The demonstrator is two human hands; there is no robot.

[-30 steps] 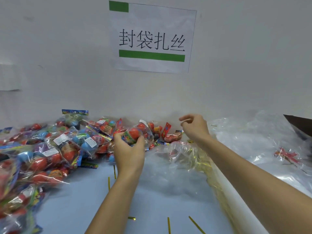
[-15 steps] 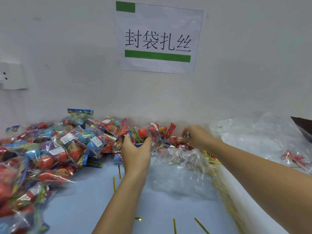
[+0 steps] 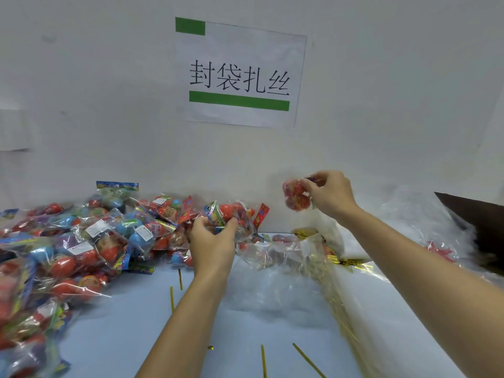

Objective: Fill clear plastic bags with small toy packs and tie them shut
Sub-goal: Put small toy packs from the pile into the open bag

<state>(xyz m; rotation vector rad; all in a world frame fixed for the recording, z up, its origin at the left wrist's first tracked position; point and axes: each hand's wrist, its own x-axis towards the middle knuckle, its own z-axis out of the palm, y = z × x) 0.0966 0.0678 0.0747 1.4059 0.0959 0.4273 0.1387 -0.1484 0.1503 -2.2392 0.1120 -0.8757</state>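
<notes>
Red toy packs in both hands, at the wall end of the table.
Right hand (image 3: 331,193) pinches a raised red toy pack (image 3: 296,195) at its top; left hand (image 3: 211,241) curls its fingers around a filled clear bag (image 3: 231,218) beside the toy pile (image 3: 68,241).

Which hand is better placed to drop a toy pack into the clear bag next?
Right, probably. The right hand holds a toy pack lifted above the clear bag; the left hand grips packs low at the pile.
</notes>
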